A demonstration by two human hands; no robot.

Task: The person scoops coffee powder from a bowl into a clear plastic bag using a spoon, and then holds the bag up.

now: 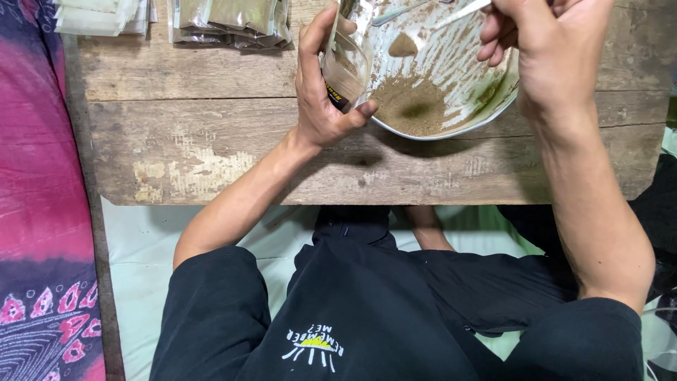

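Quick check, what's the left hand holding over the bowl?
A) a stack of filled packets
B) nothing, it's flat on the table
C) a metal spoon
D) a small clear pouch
D: the left hand wraps its fingers round a small clear pouch at the rim of the bowl of brown powder; the filled packets lie apart on the table.
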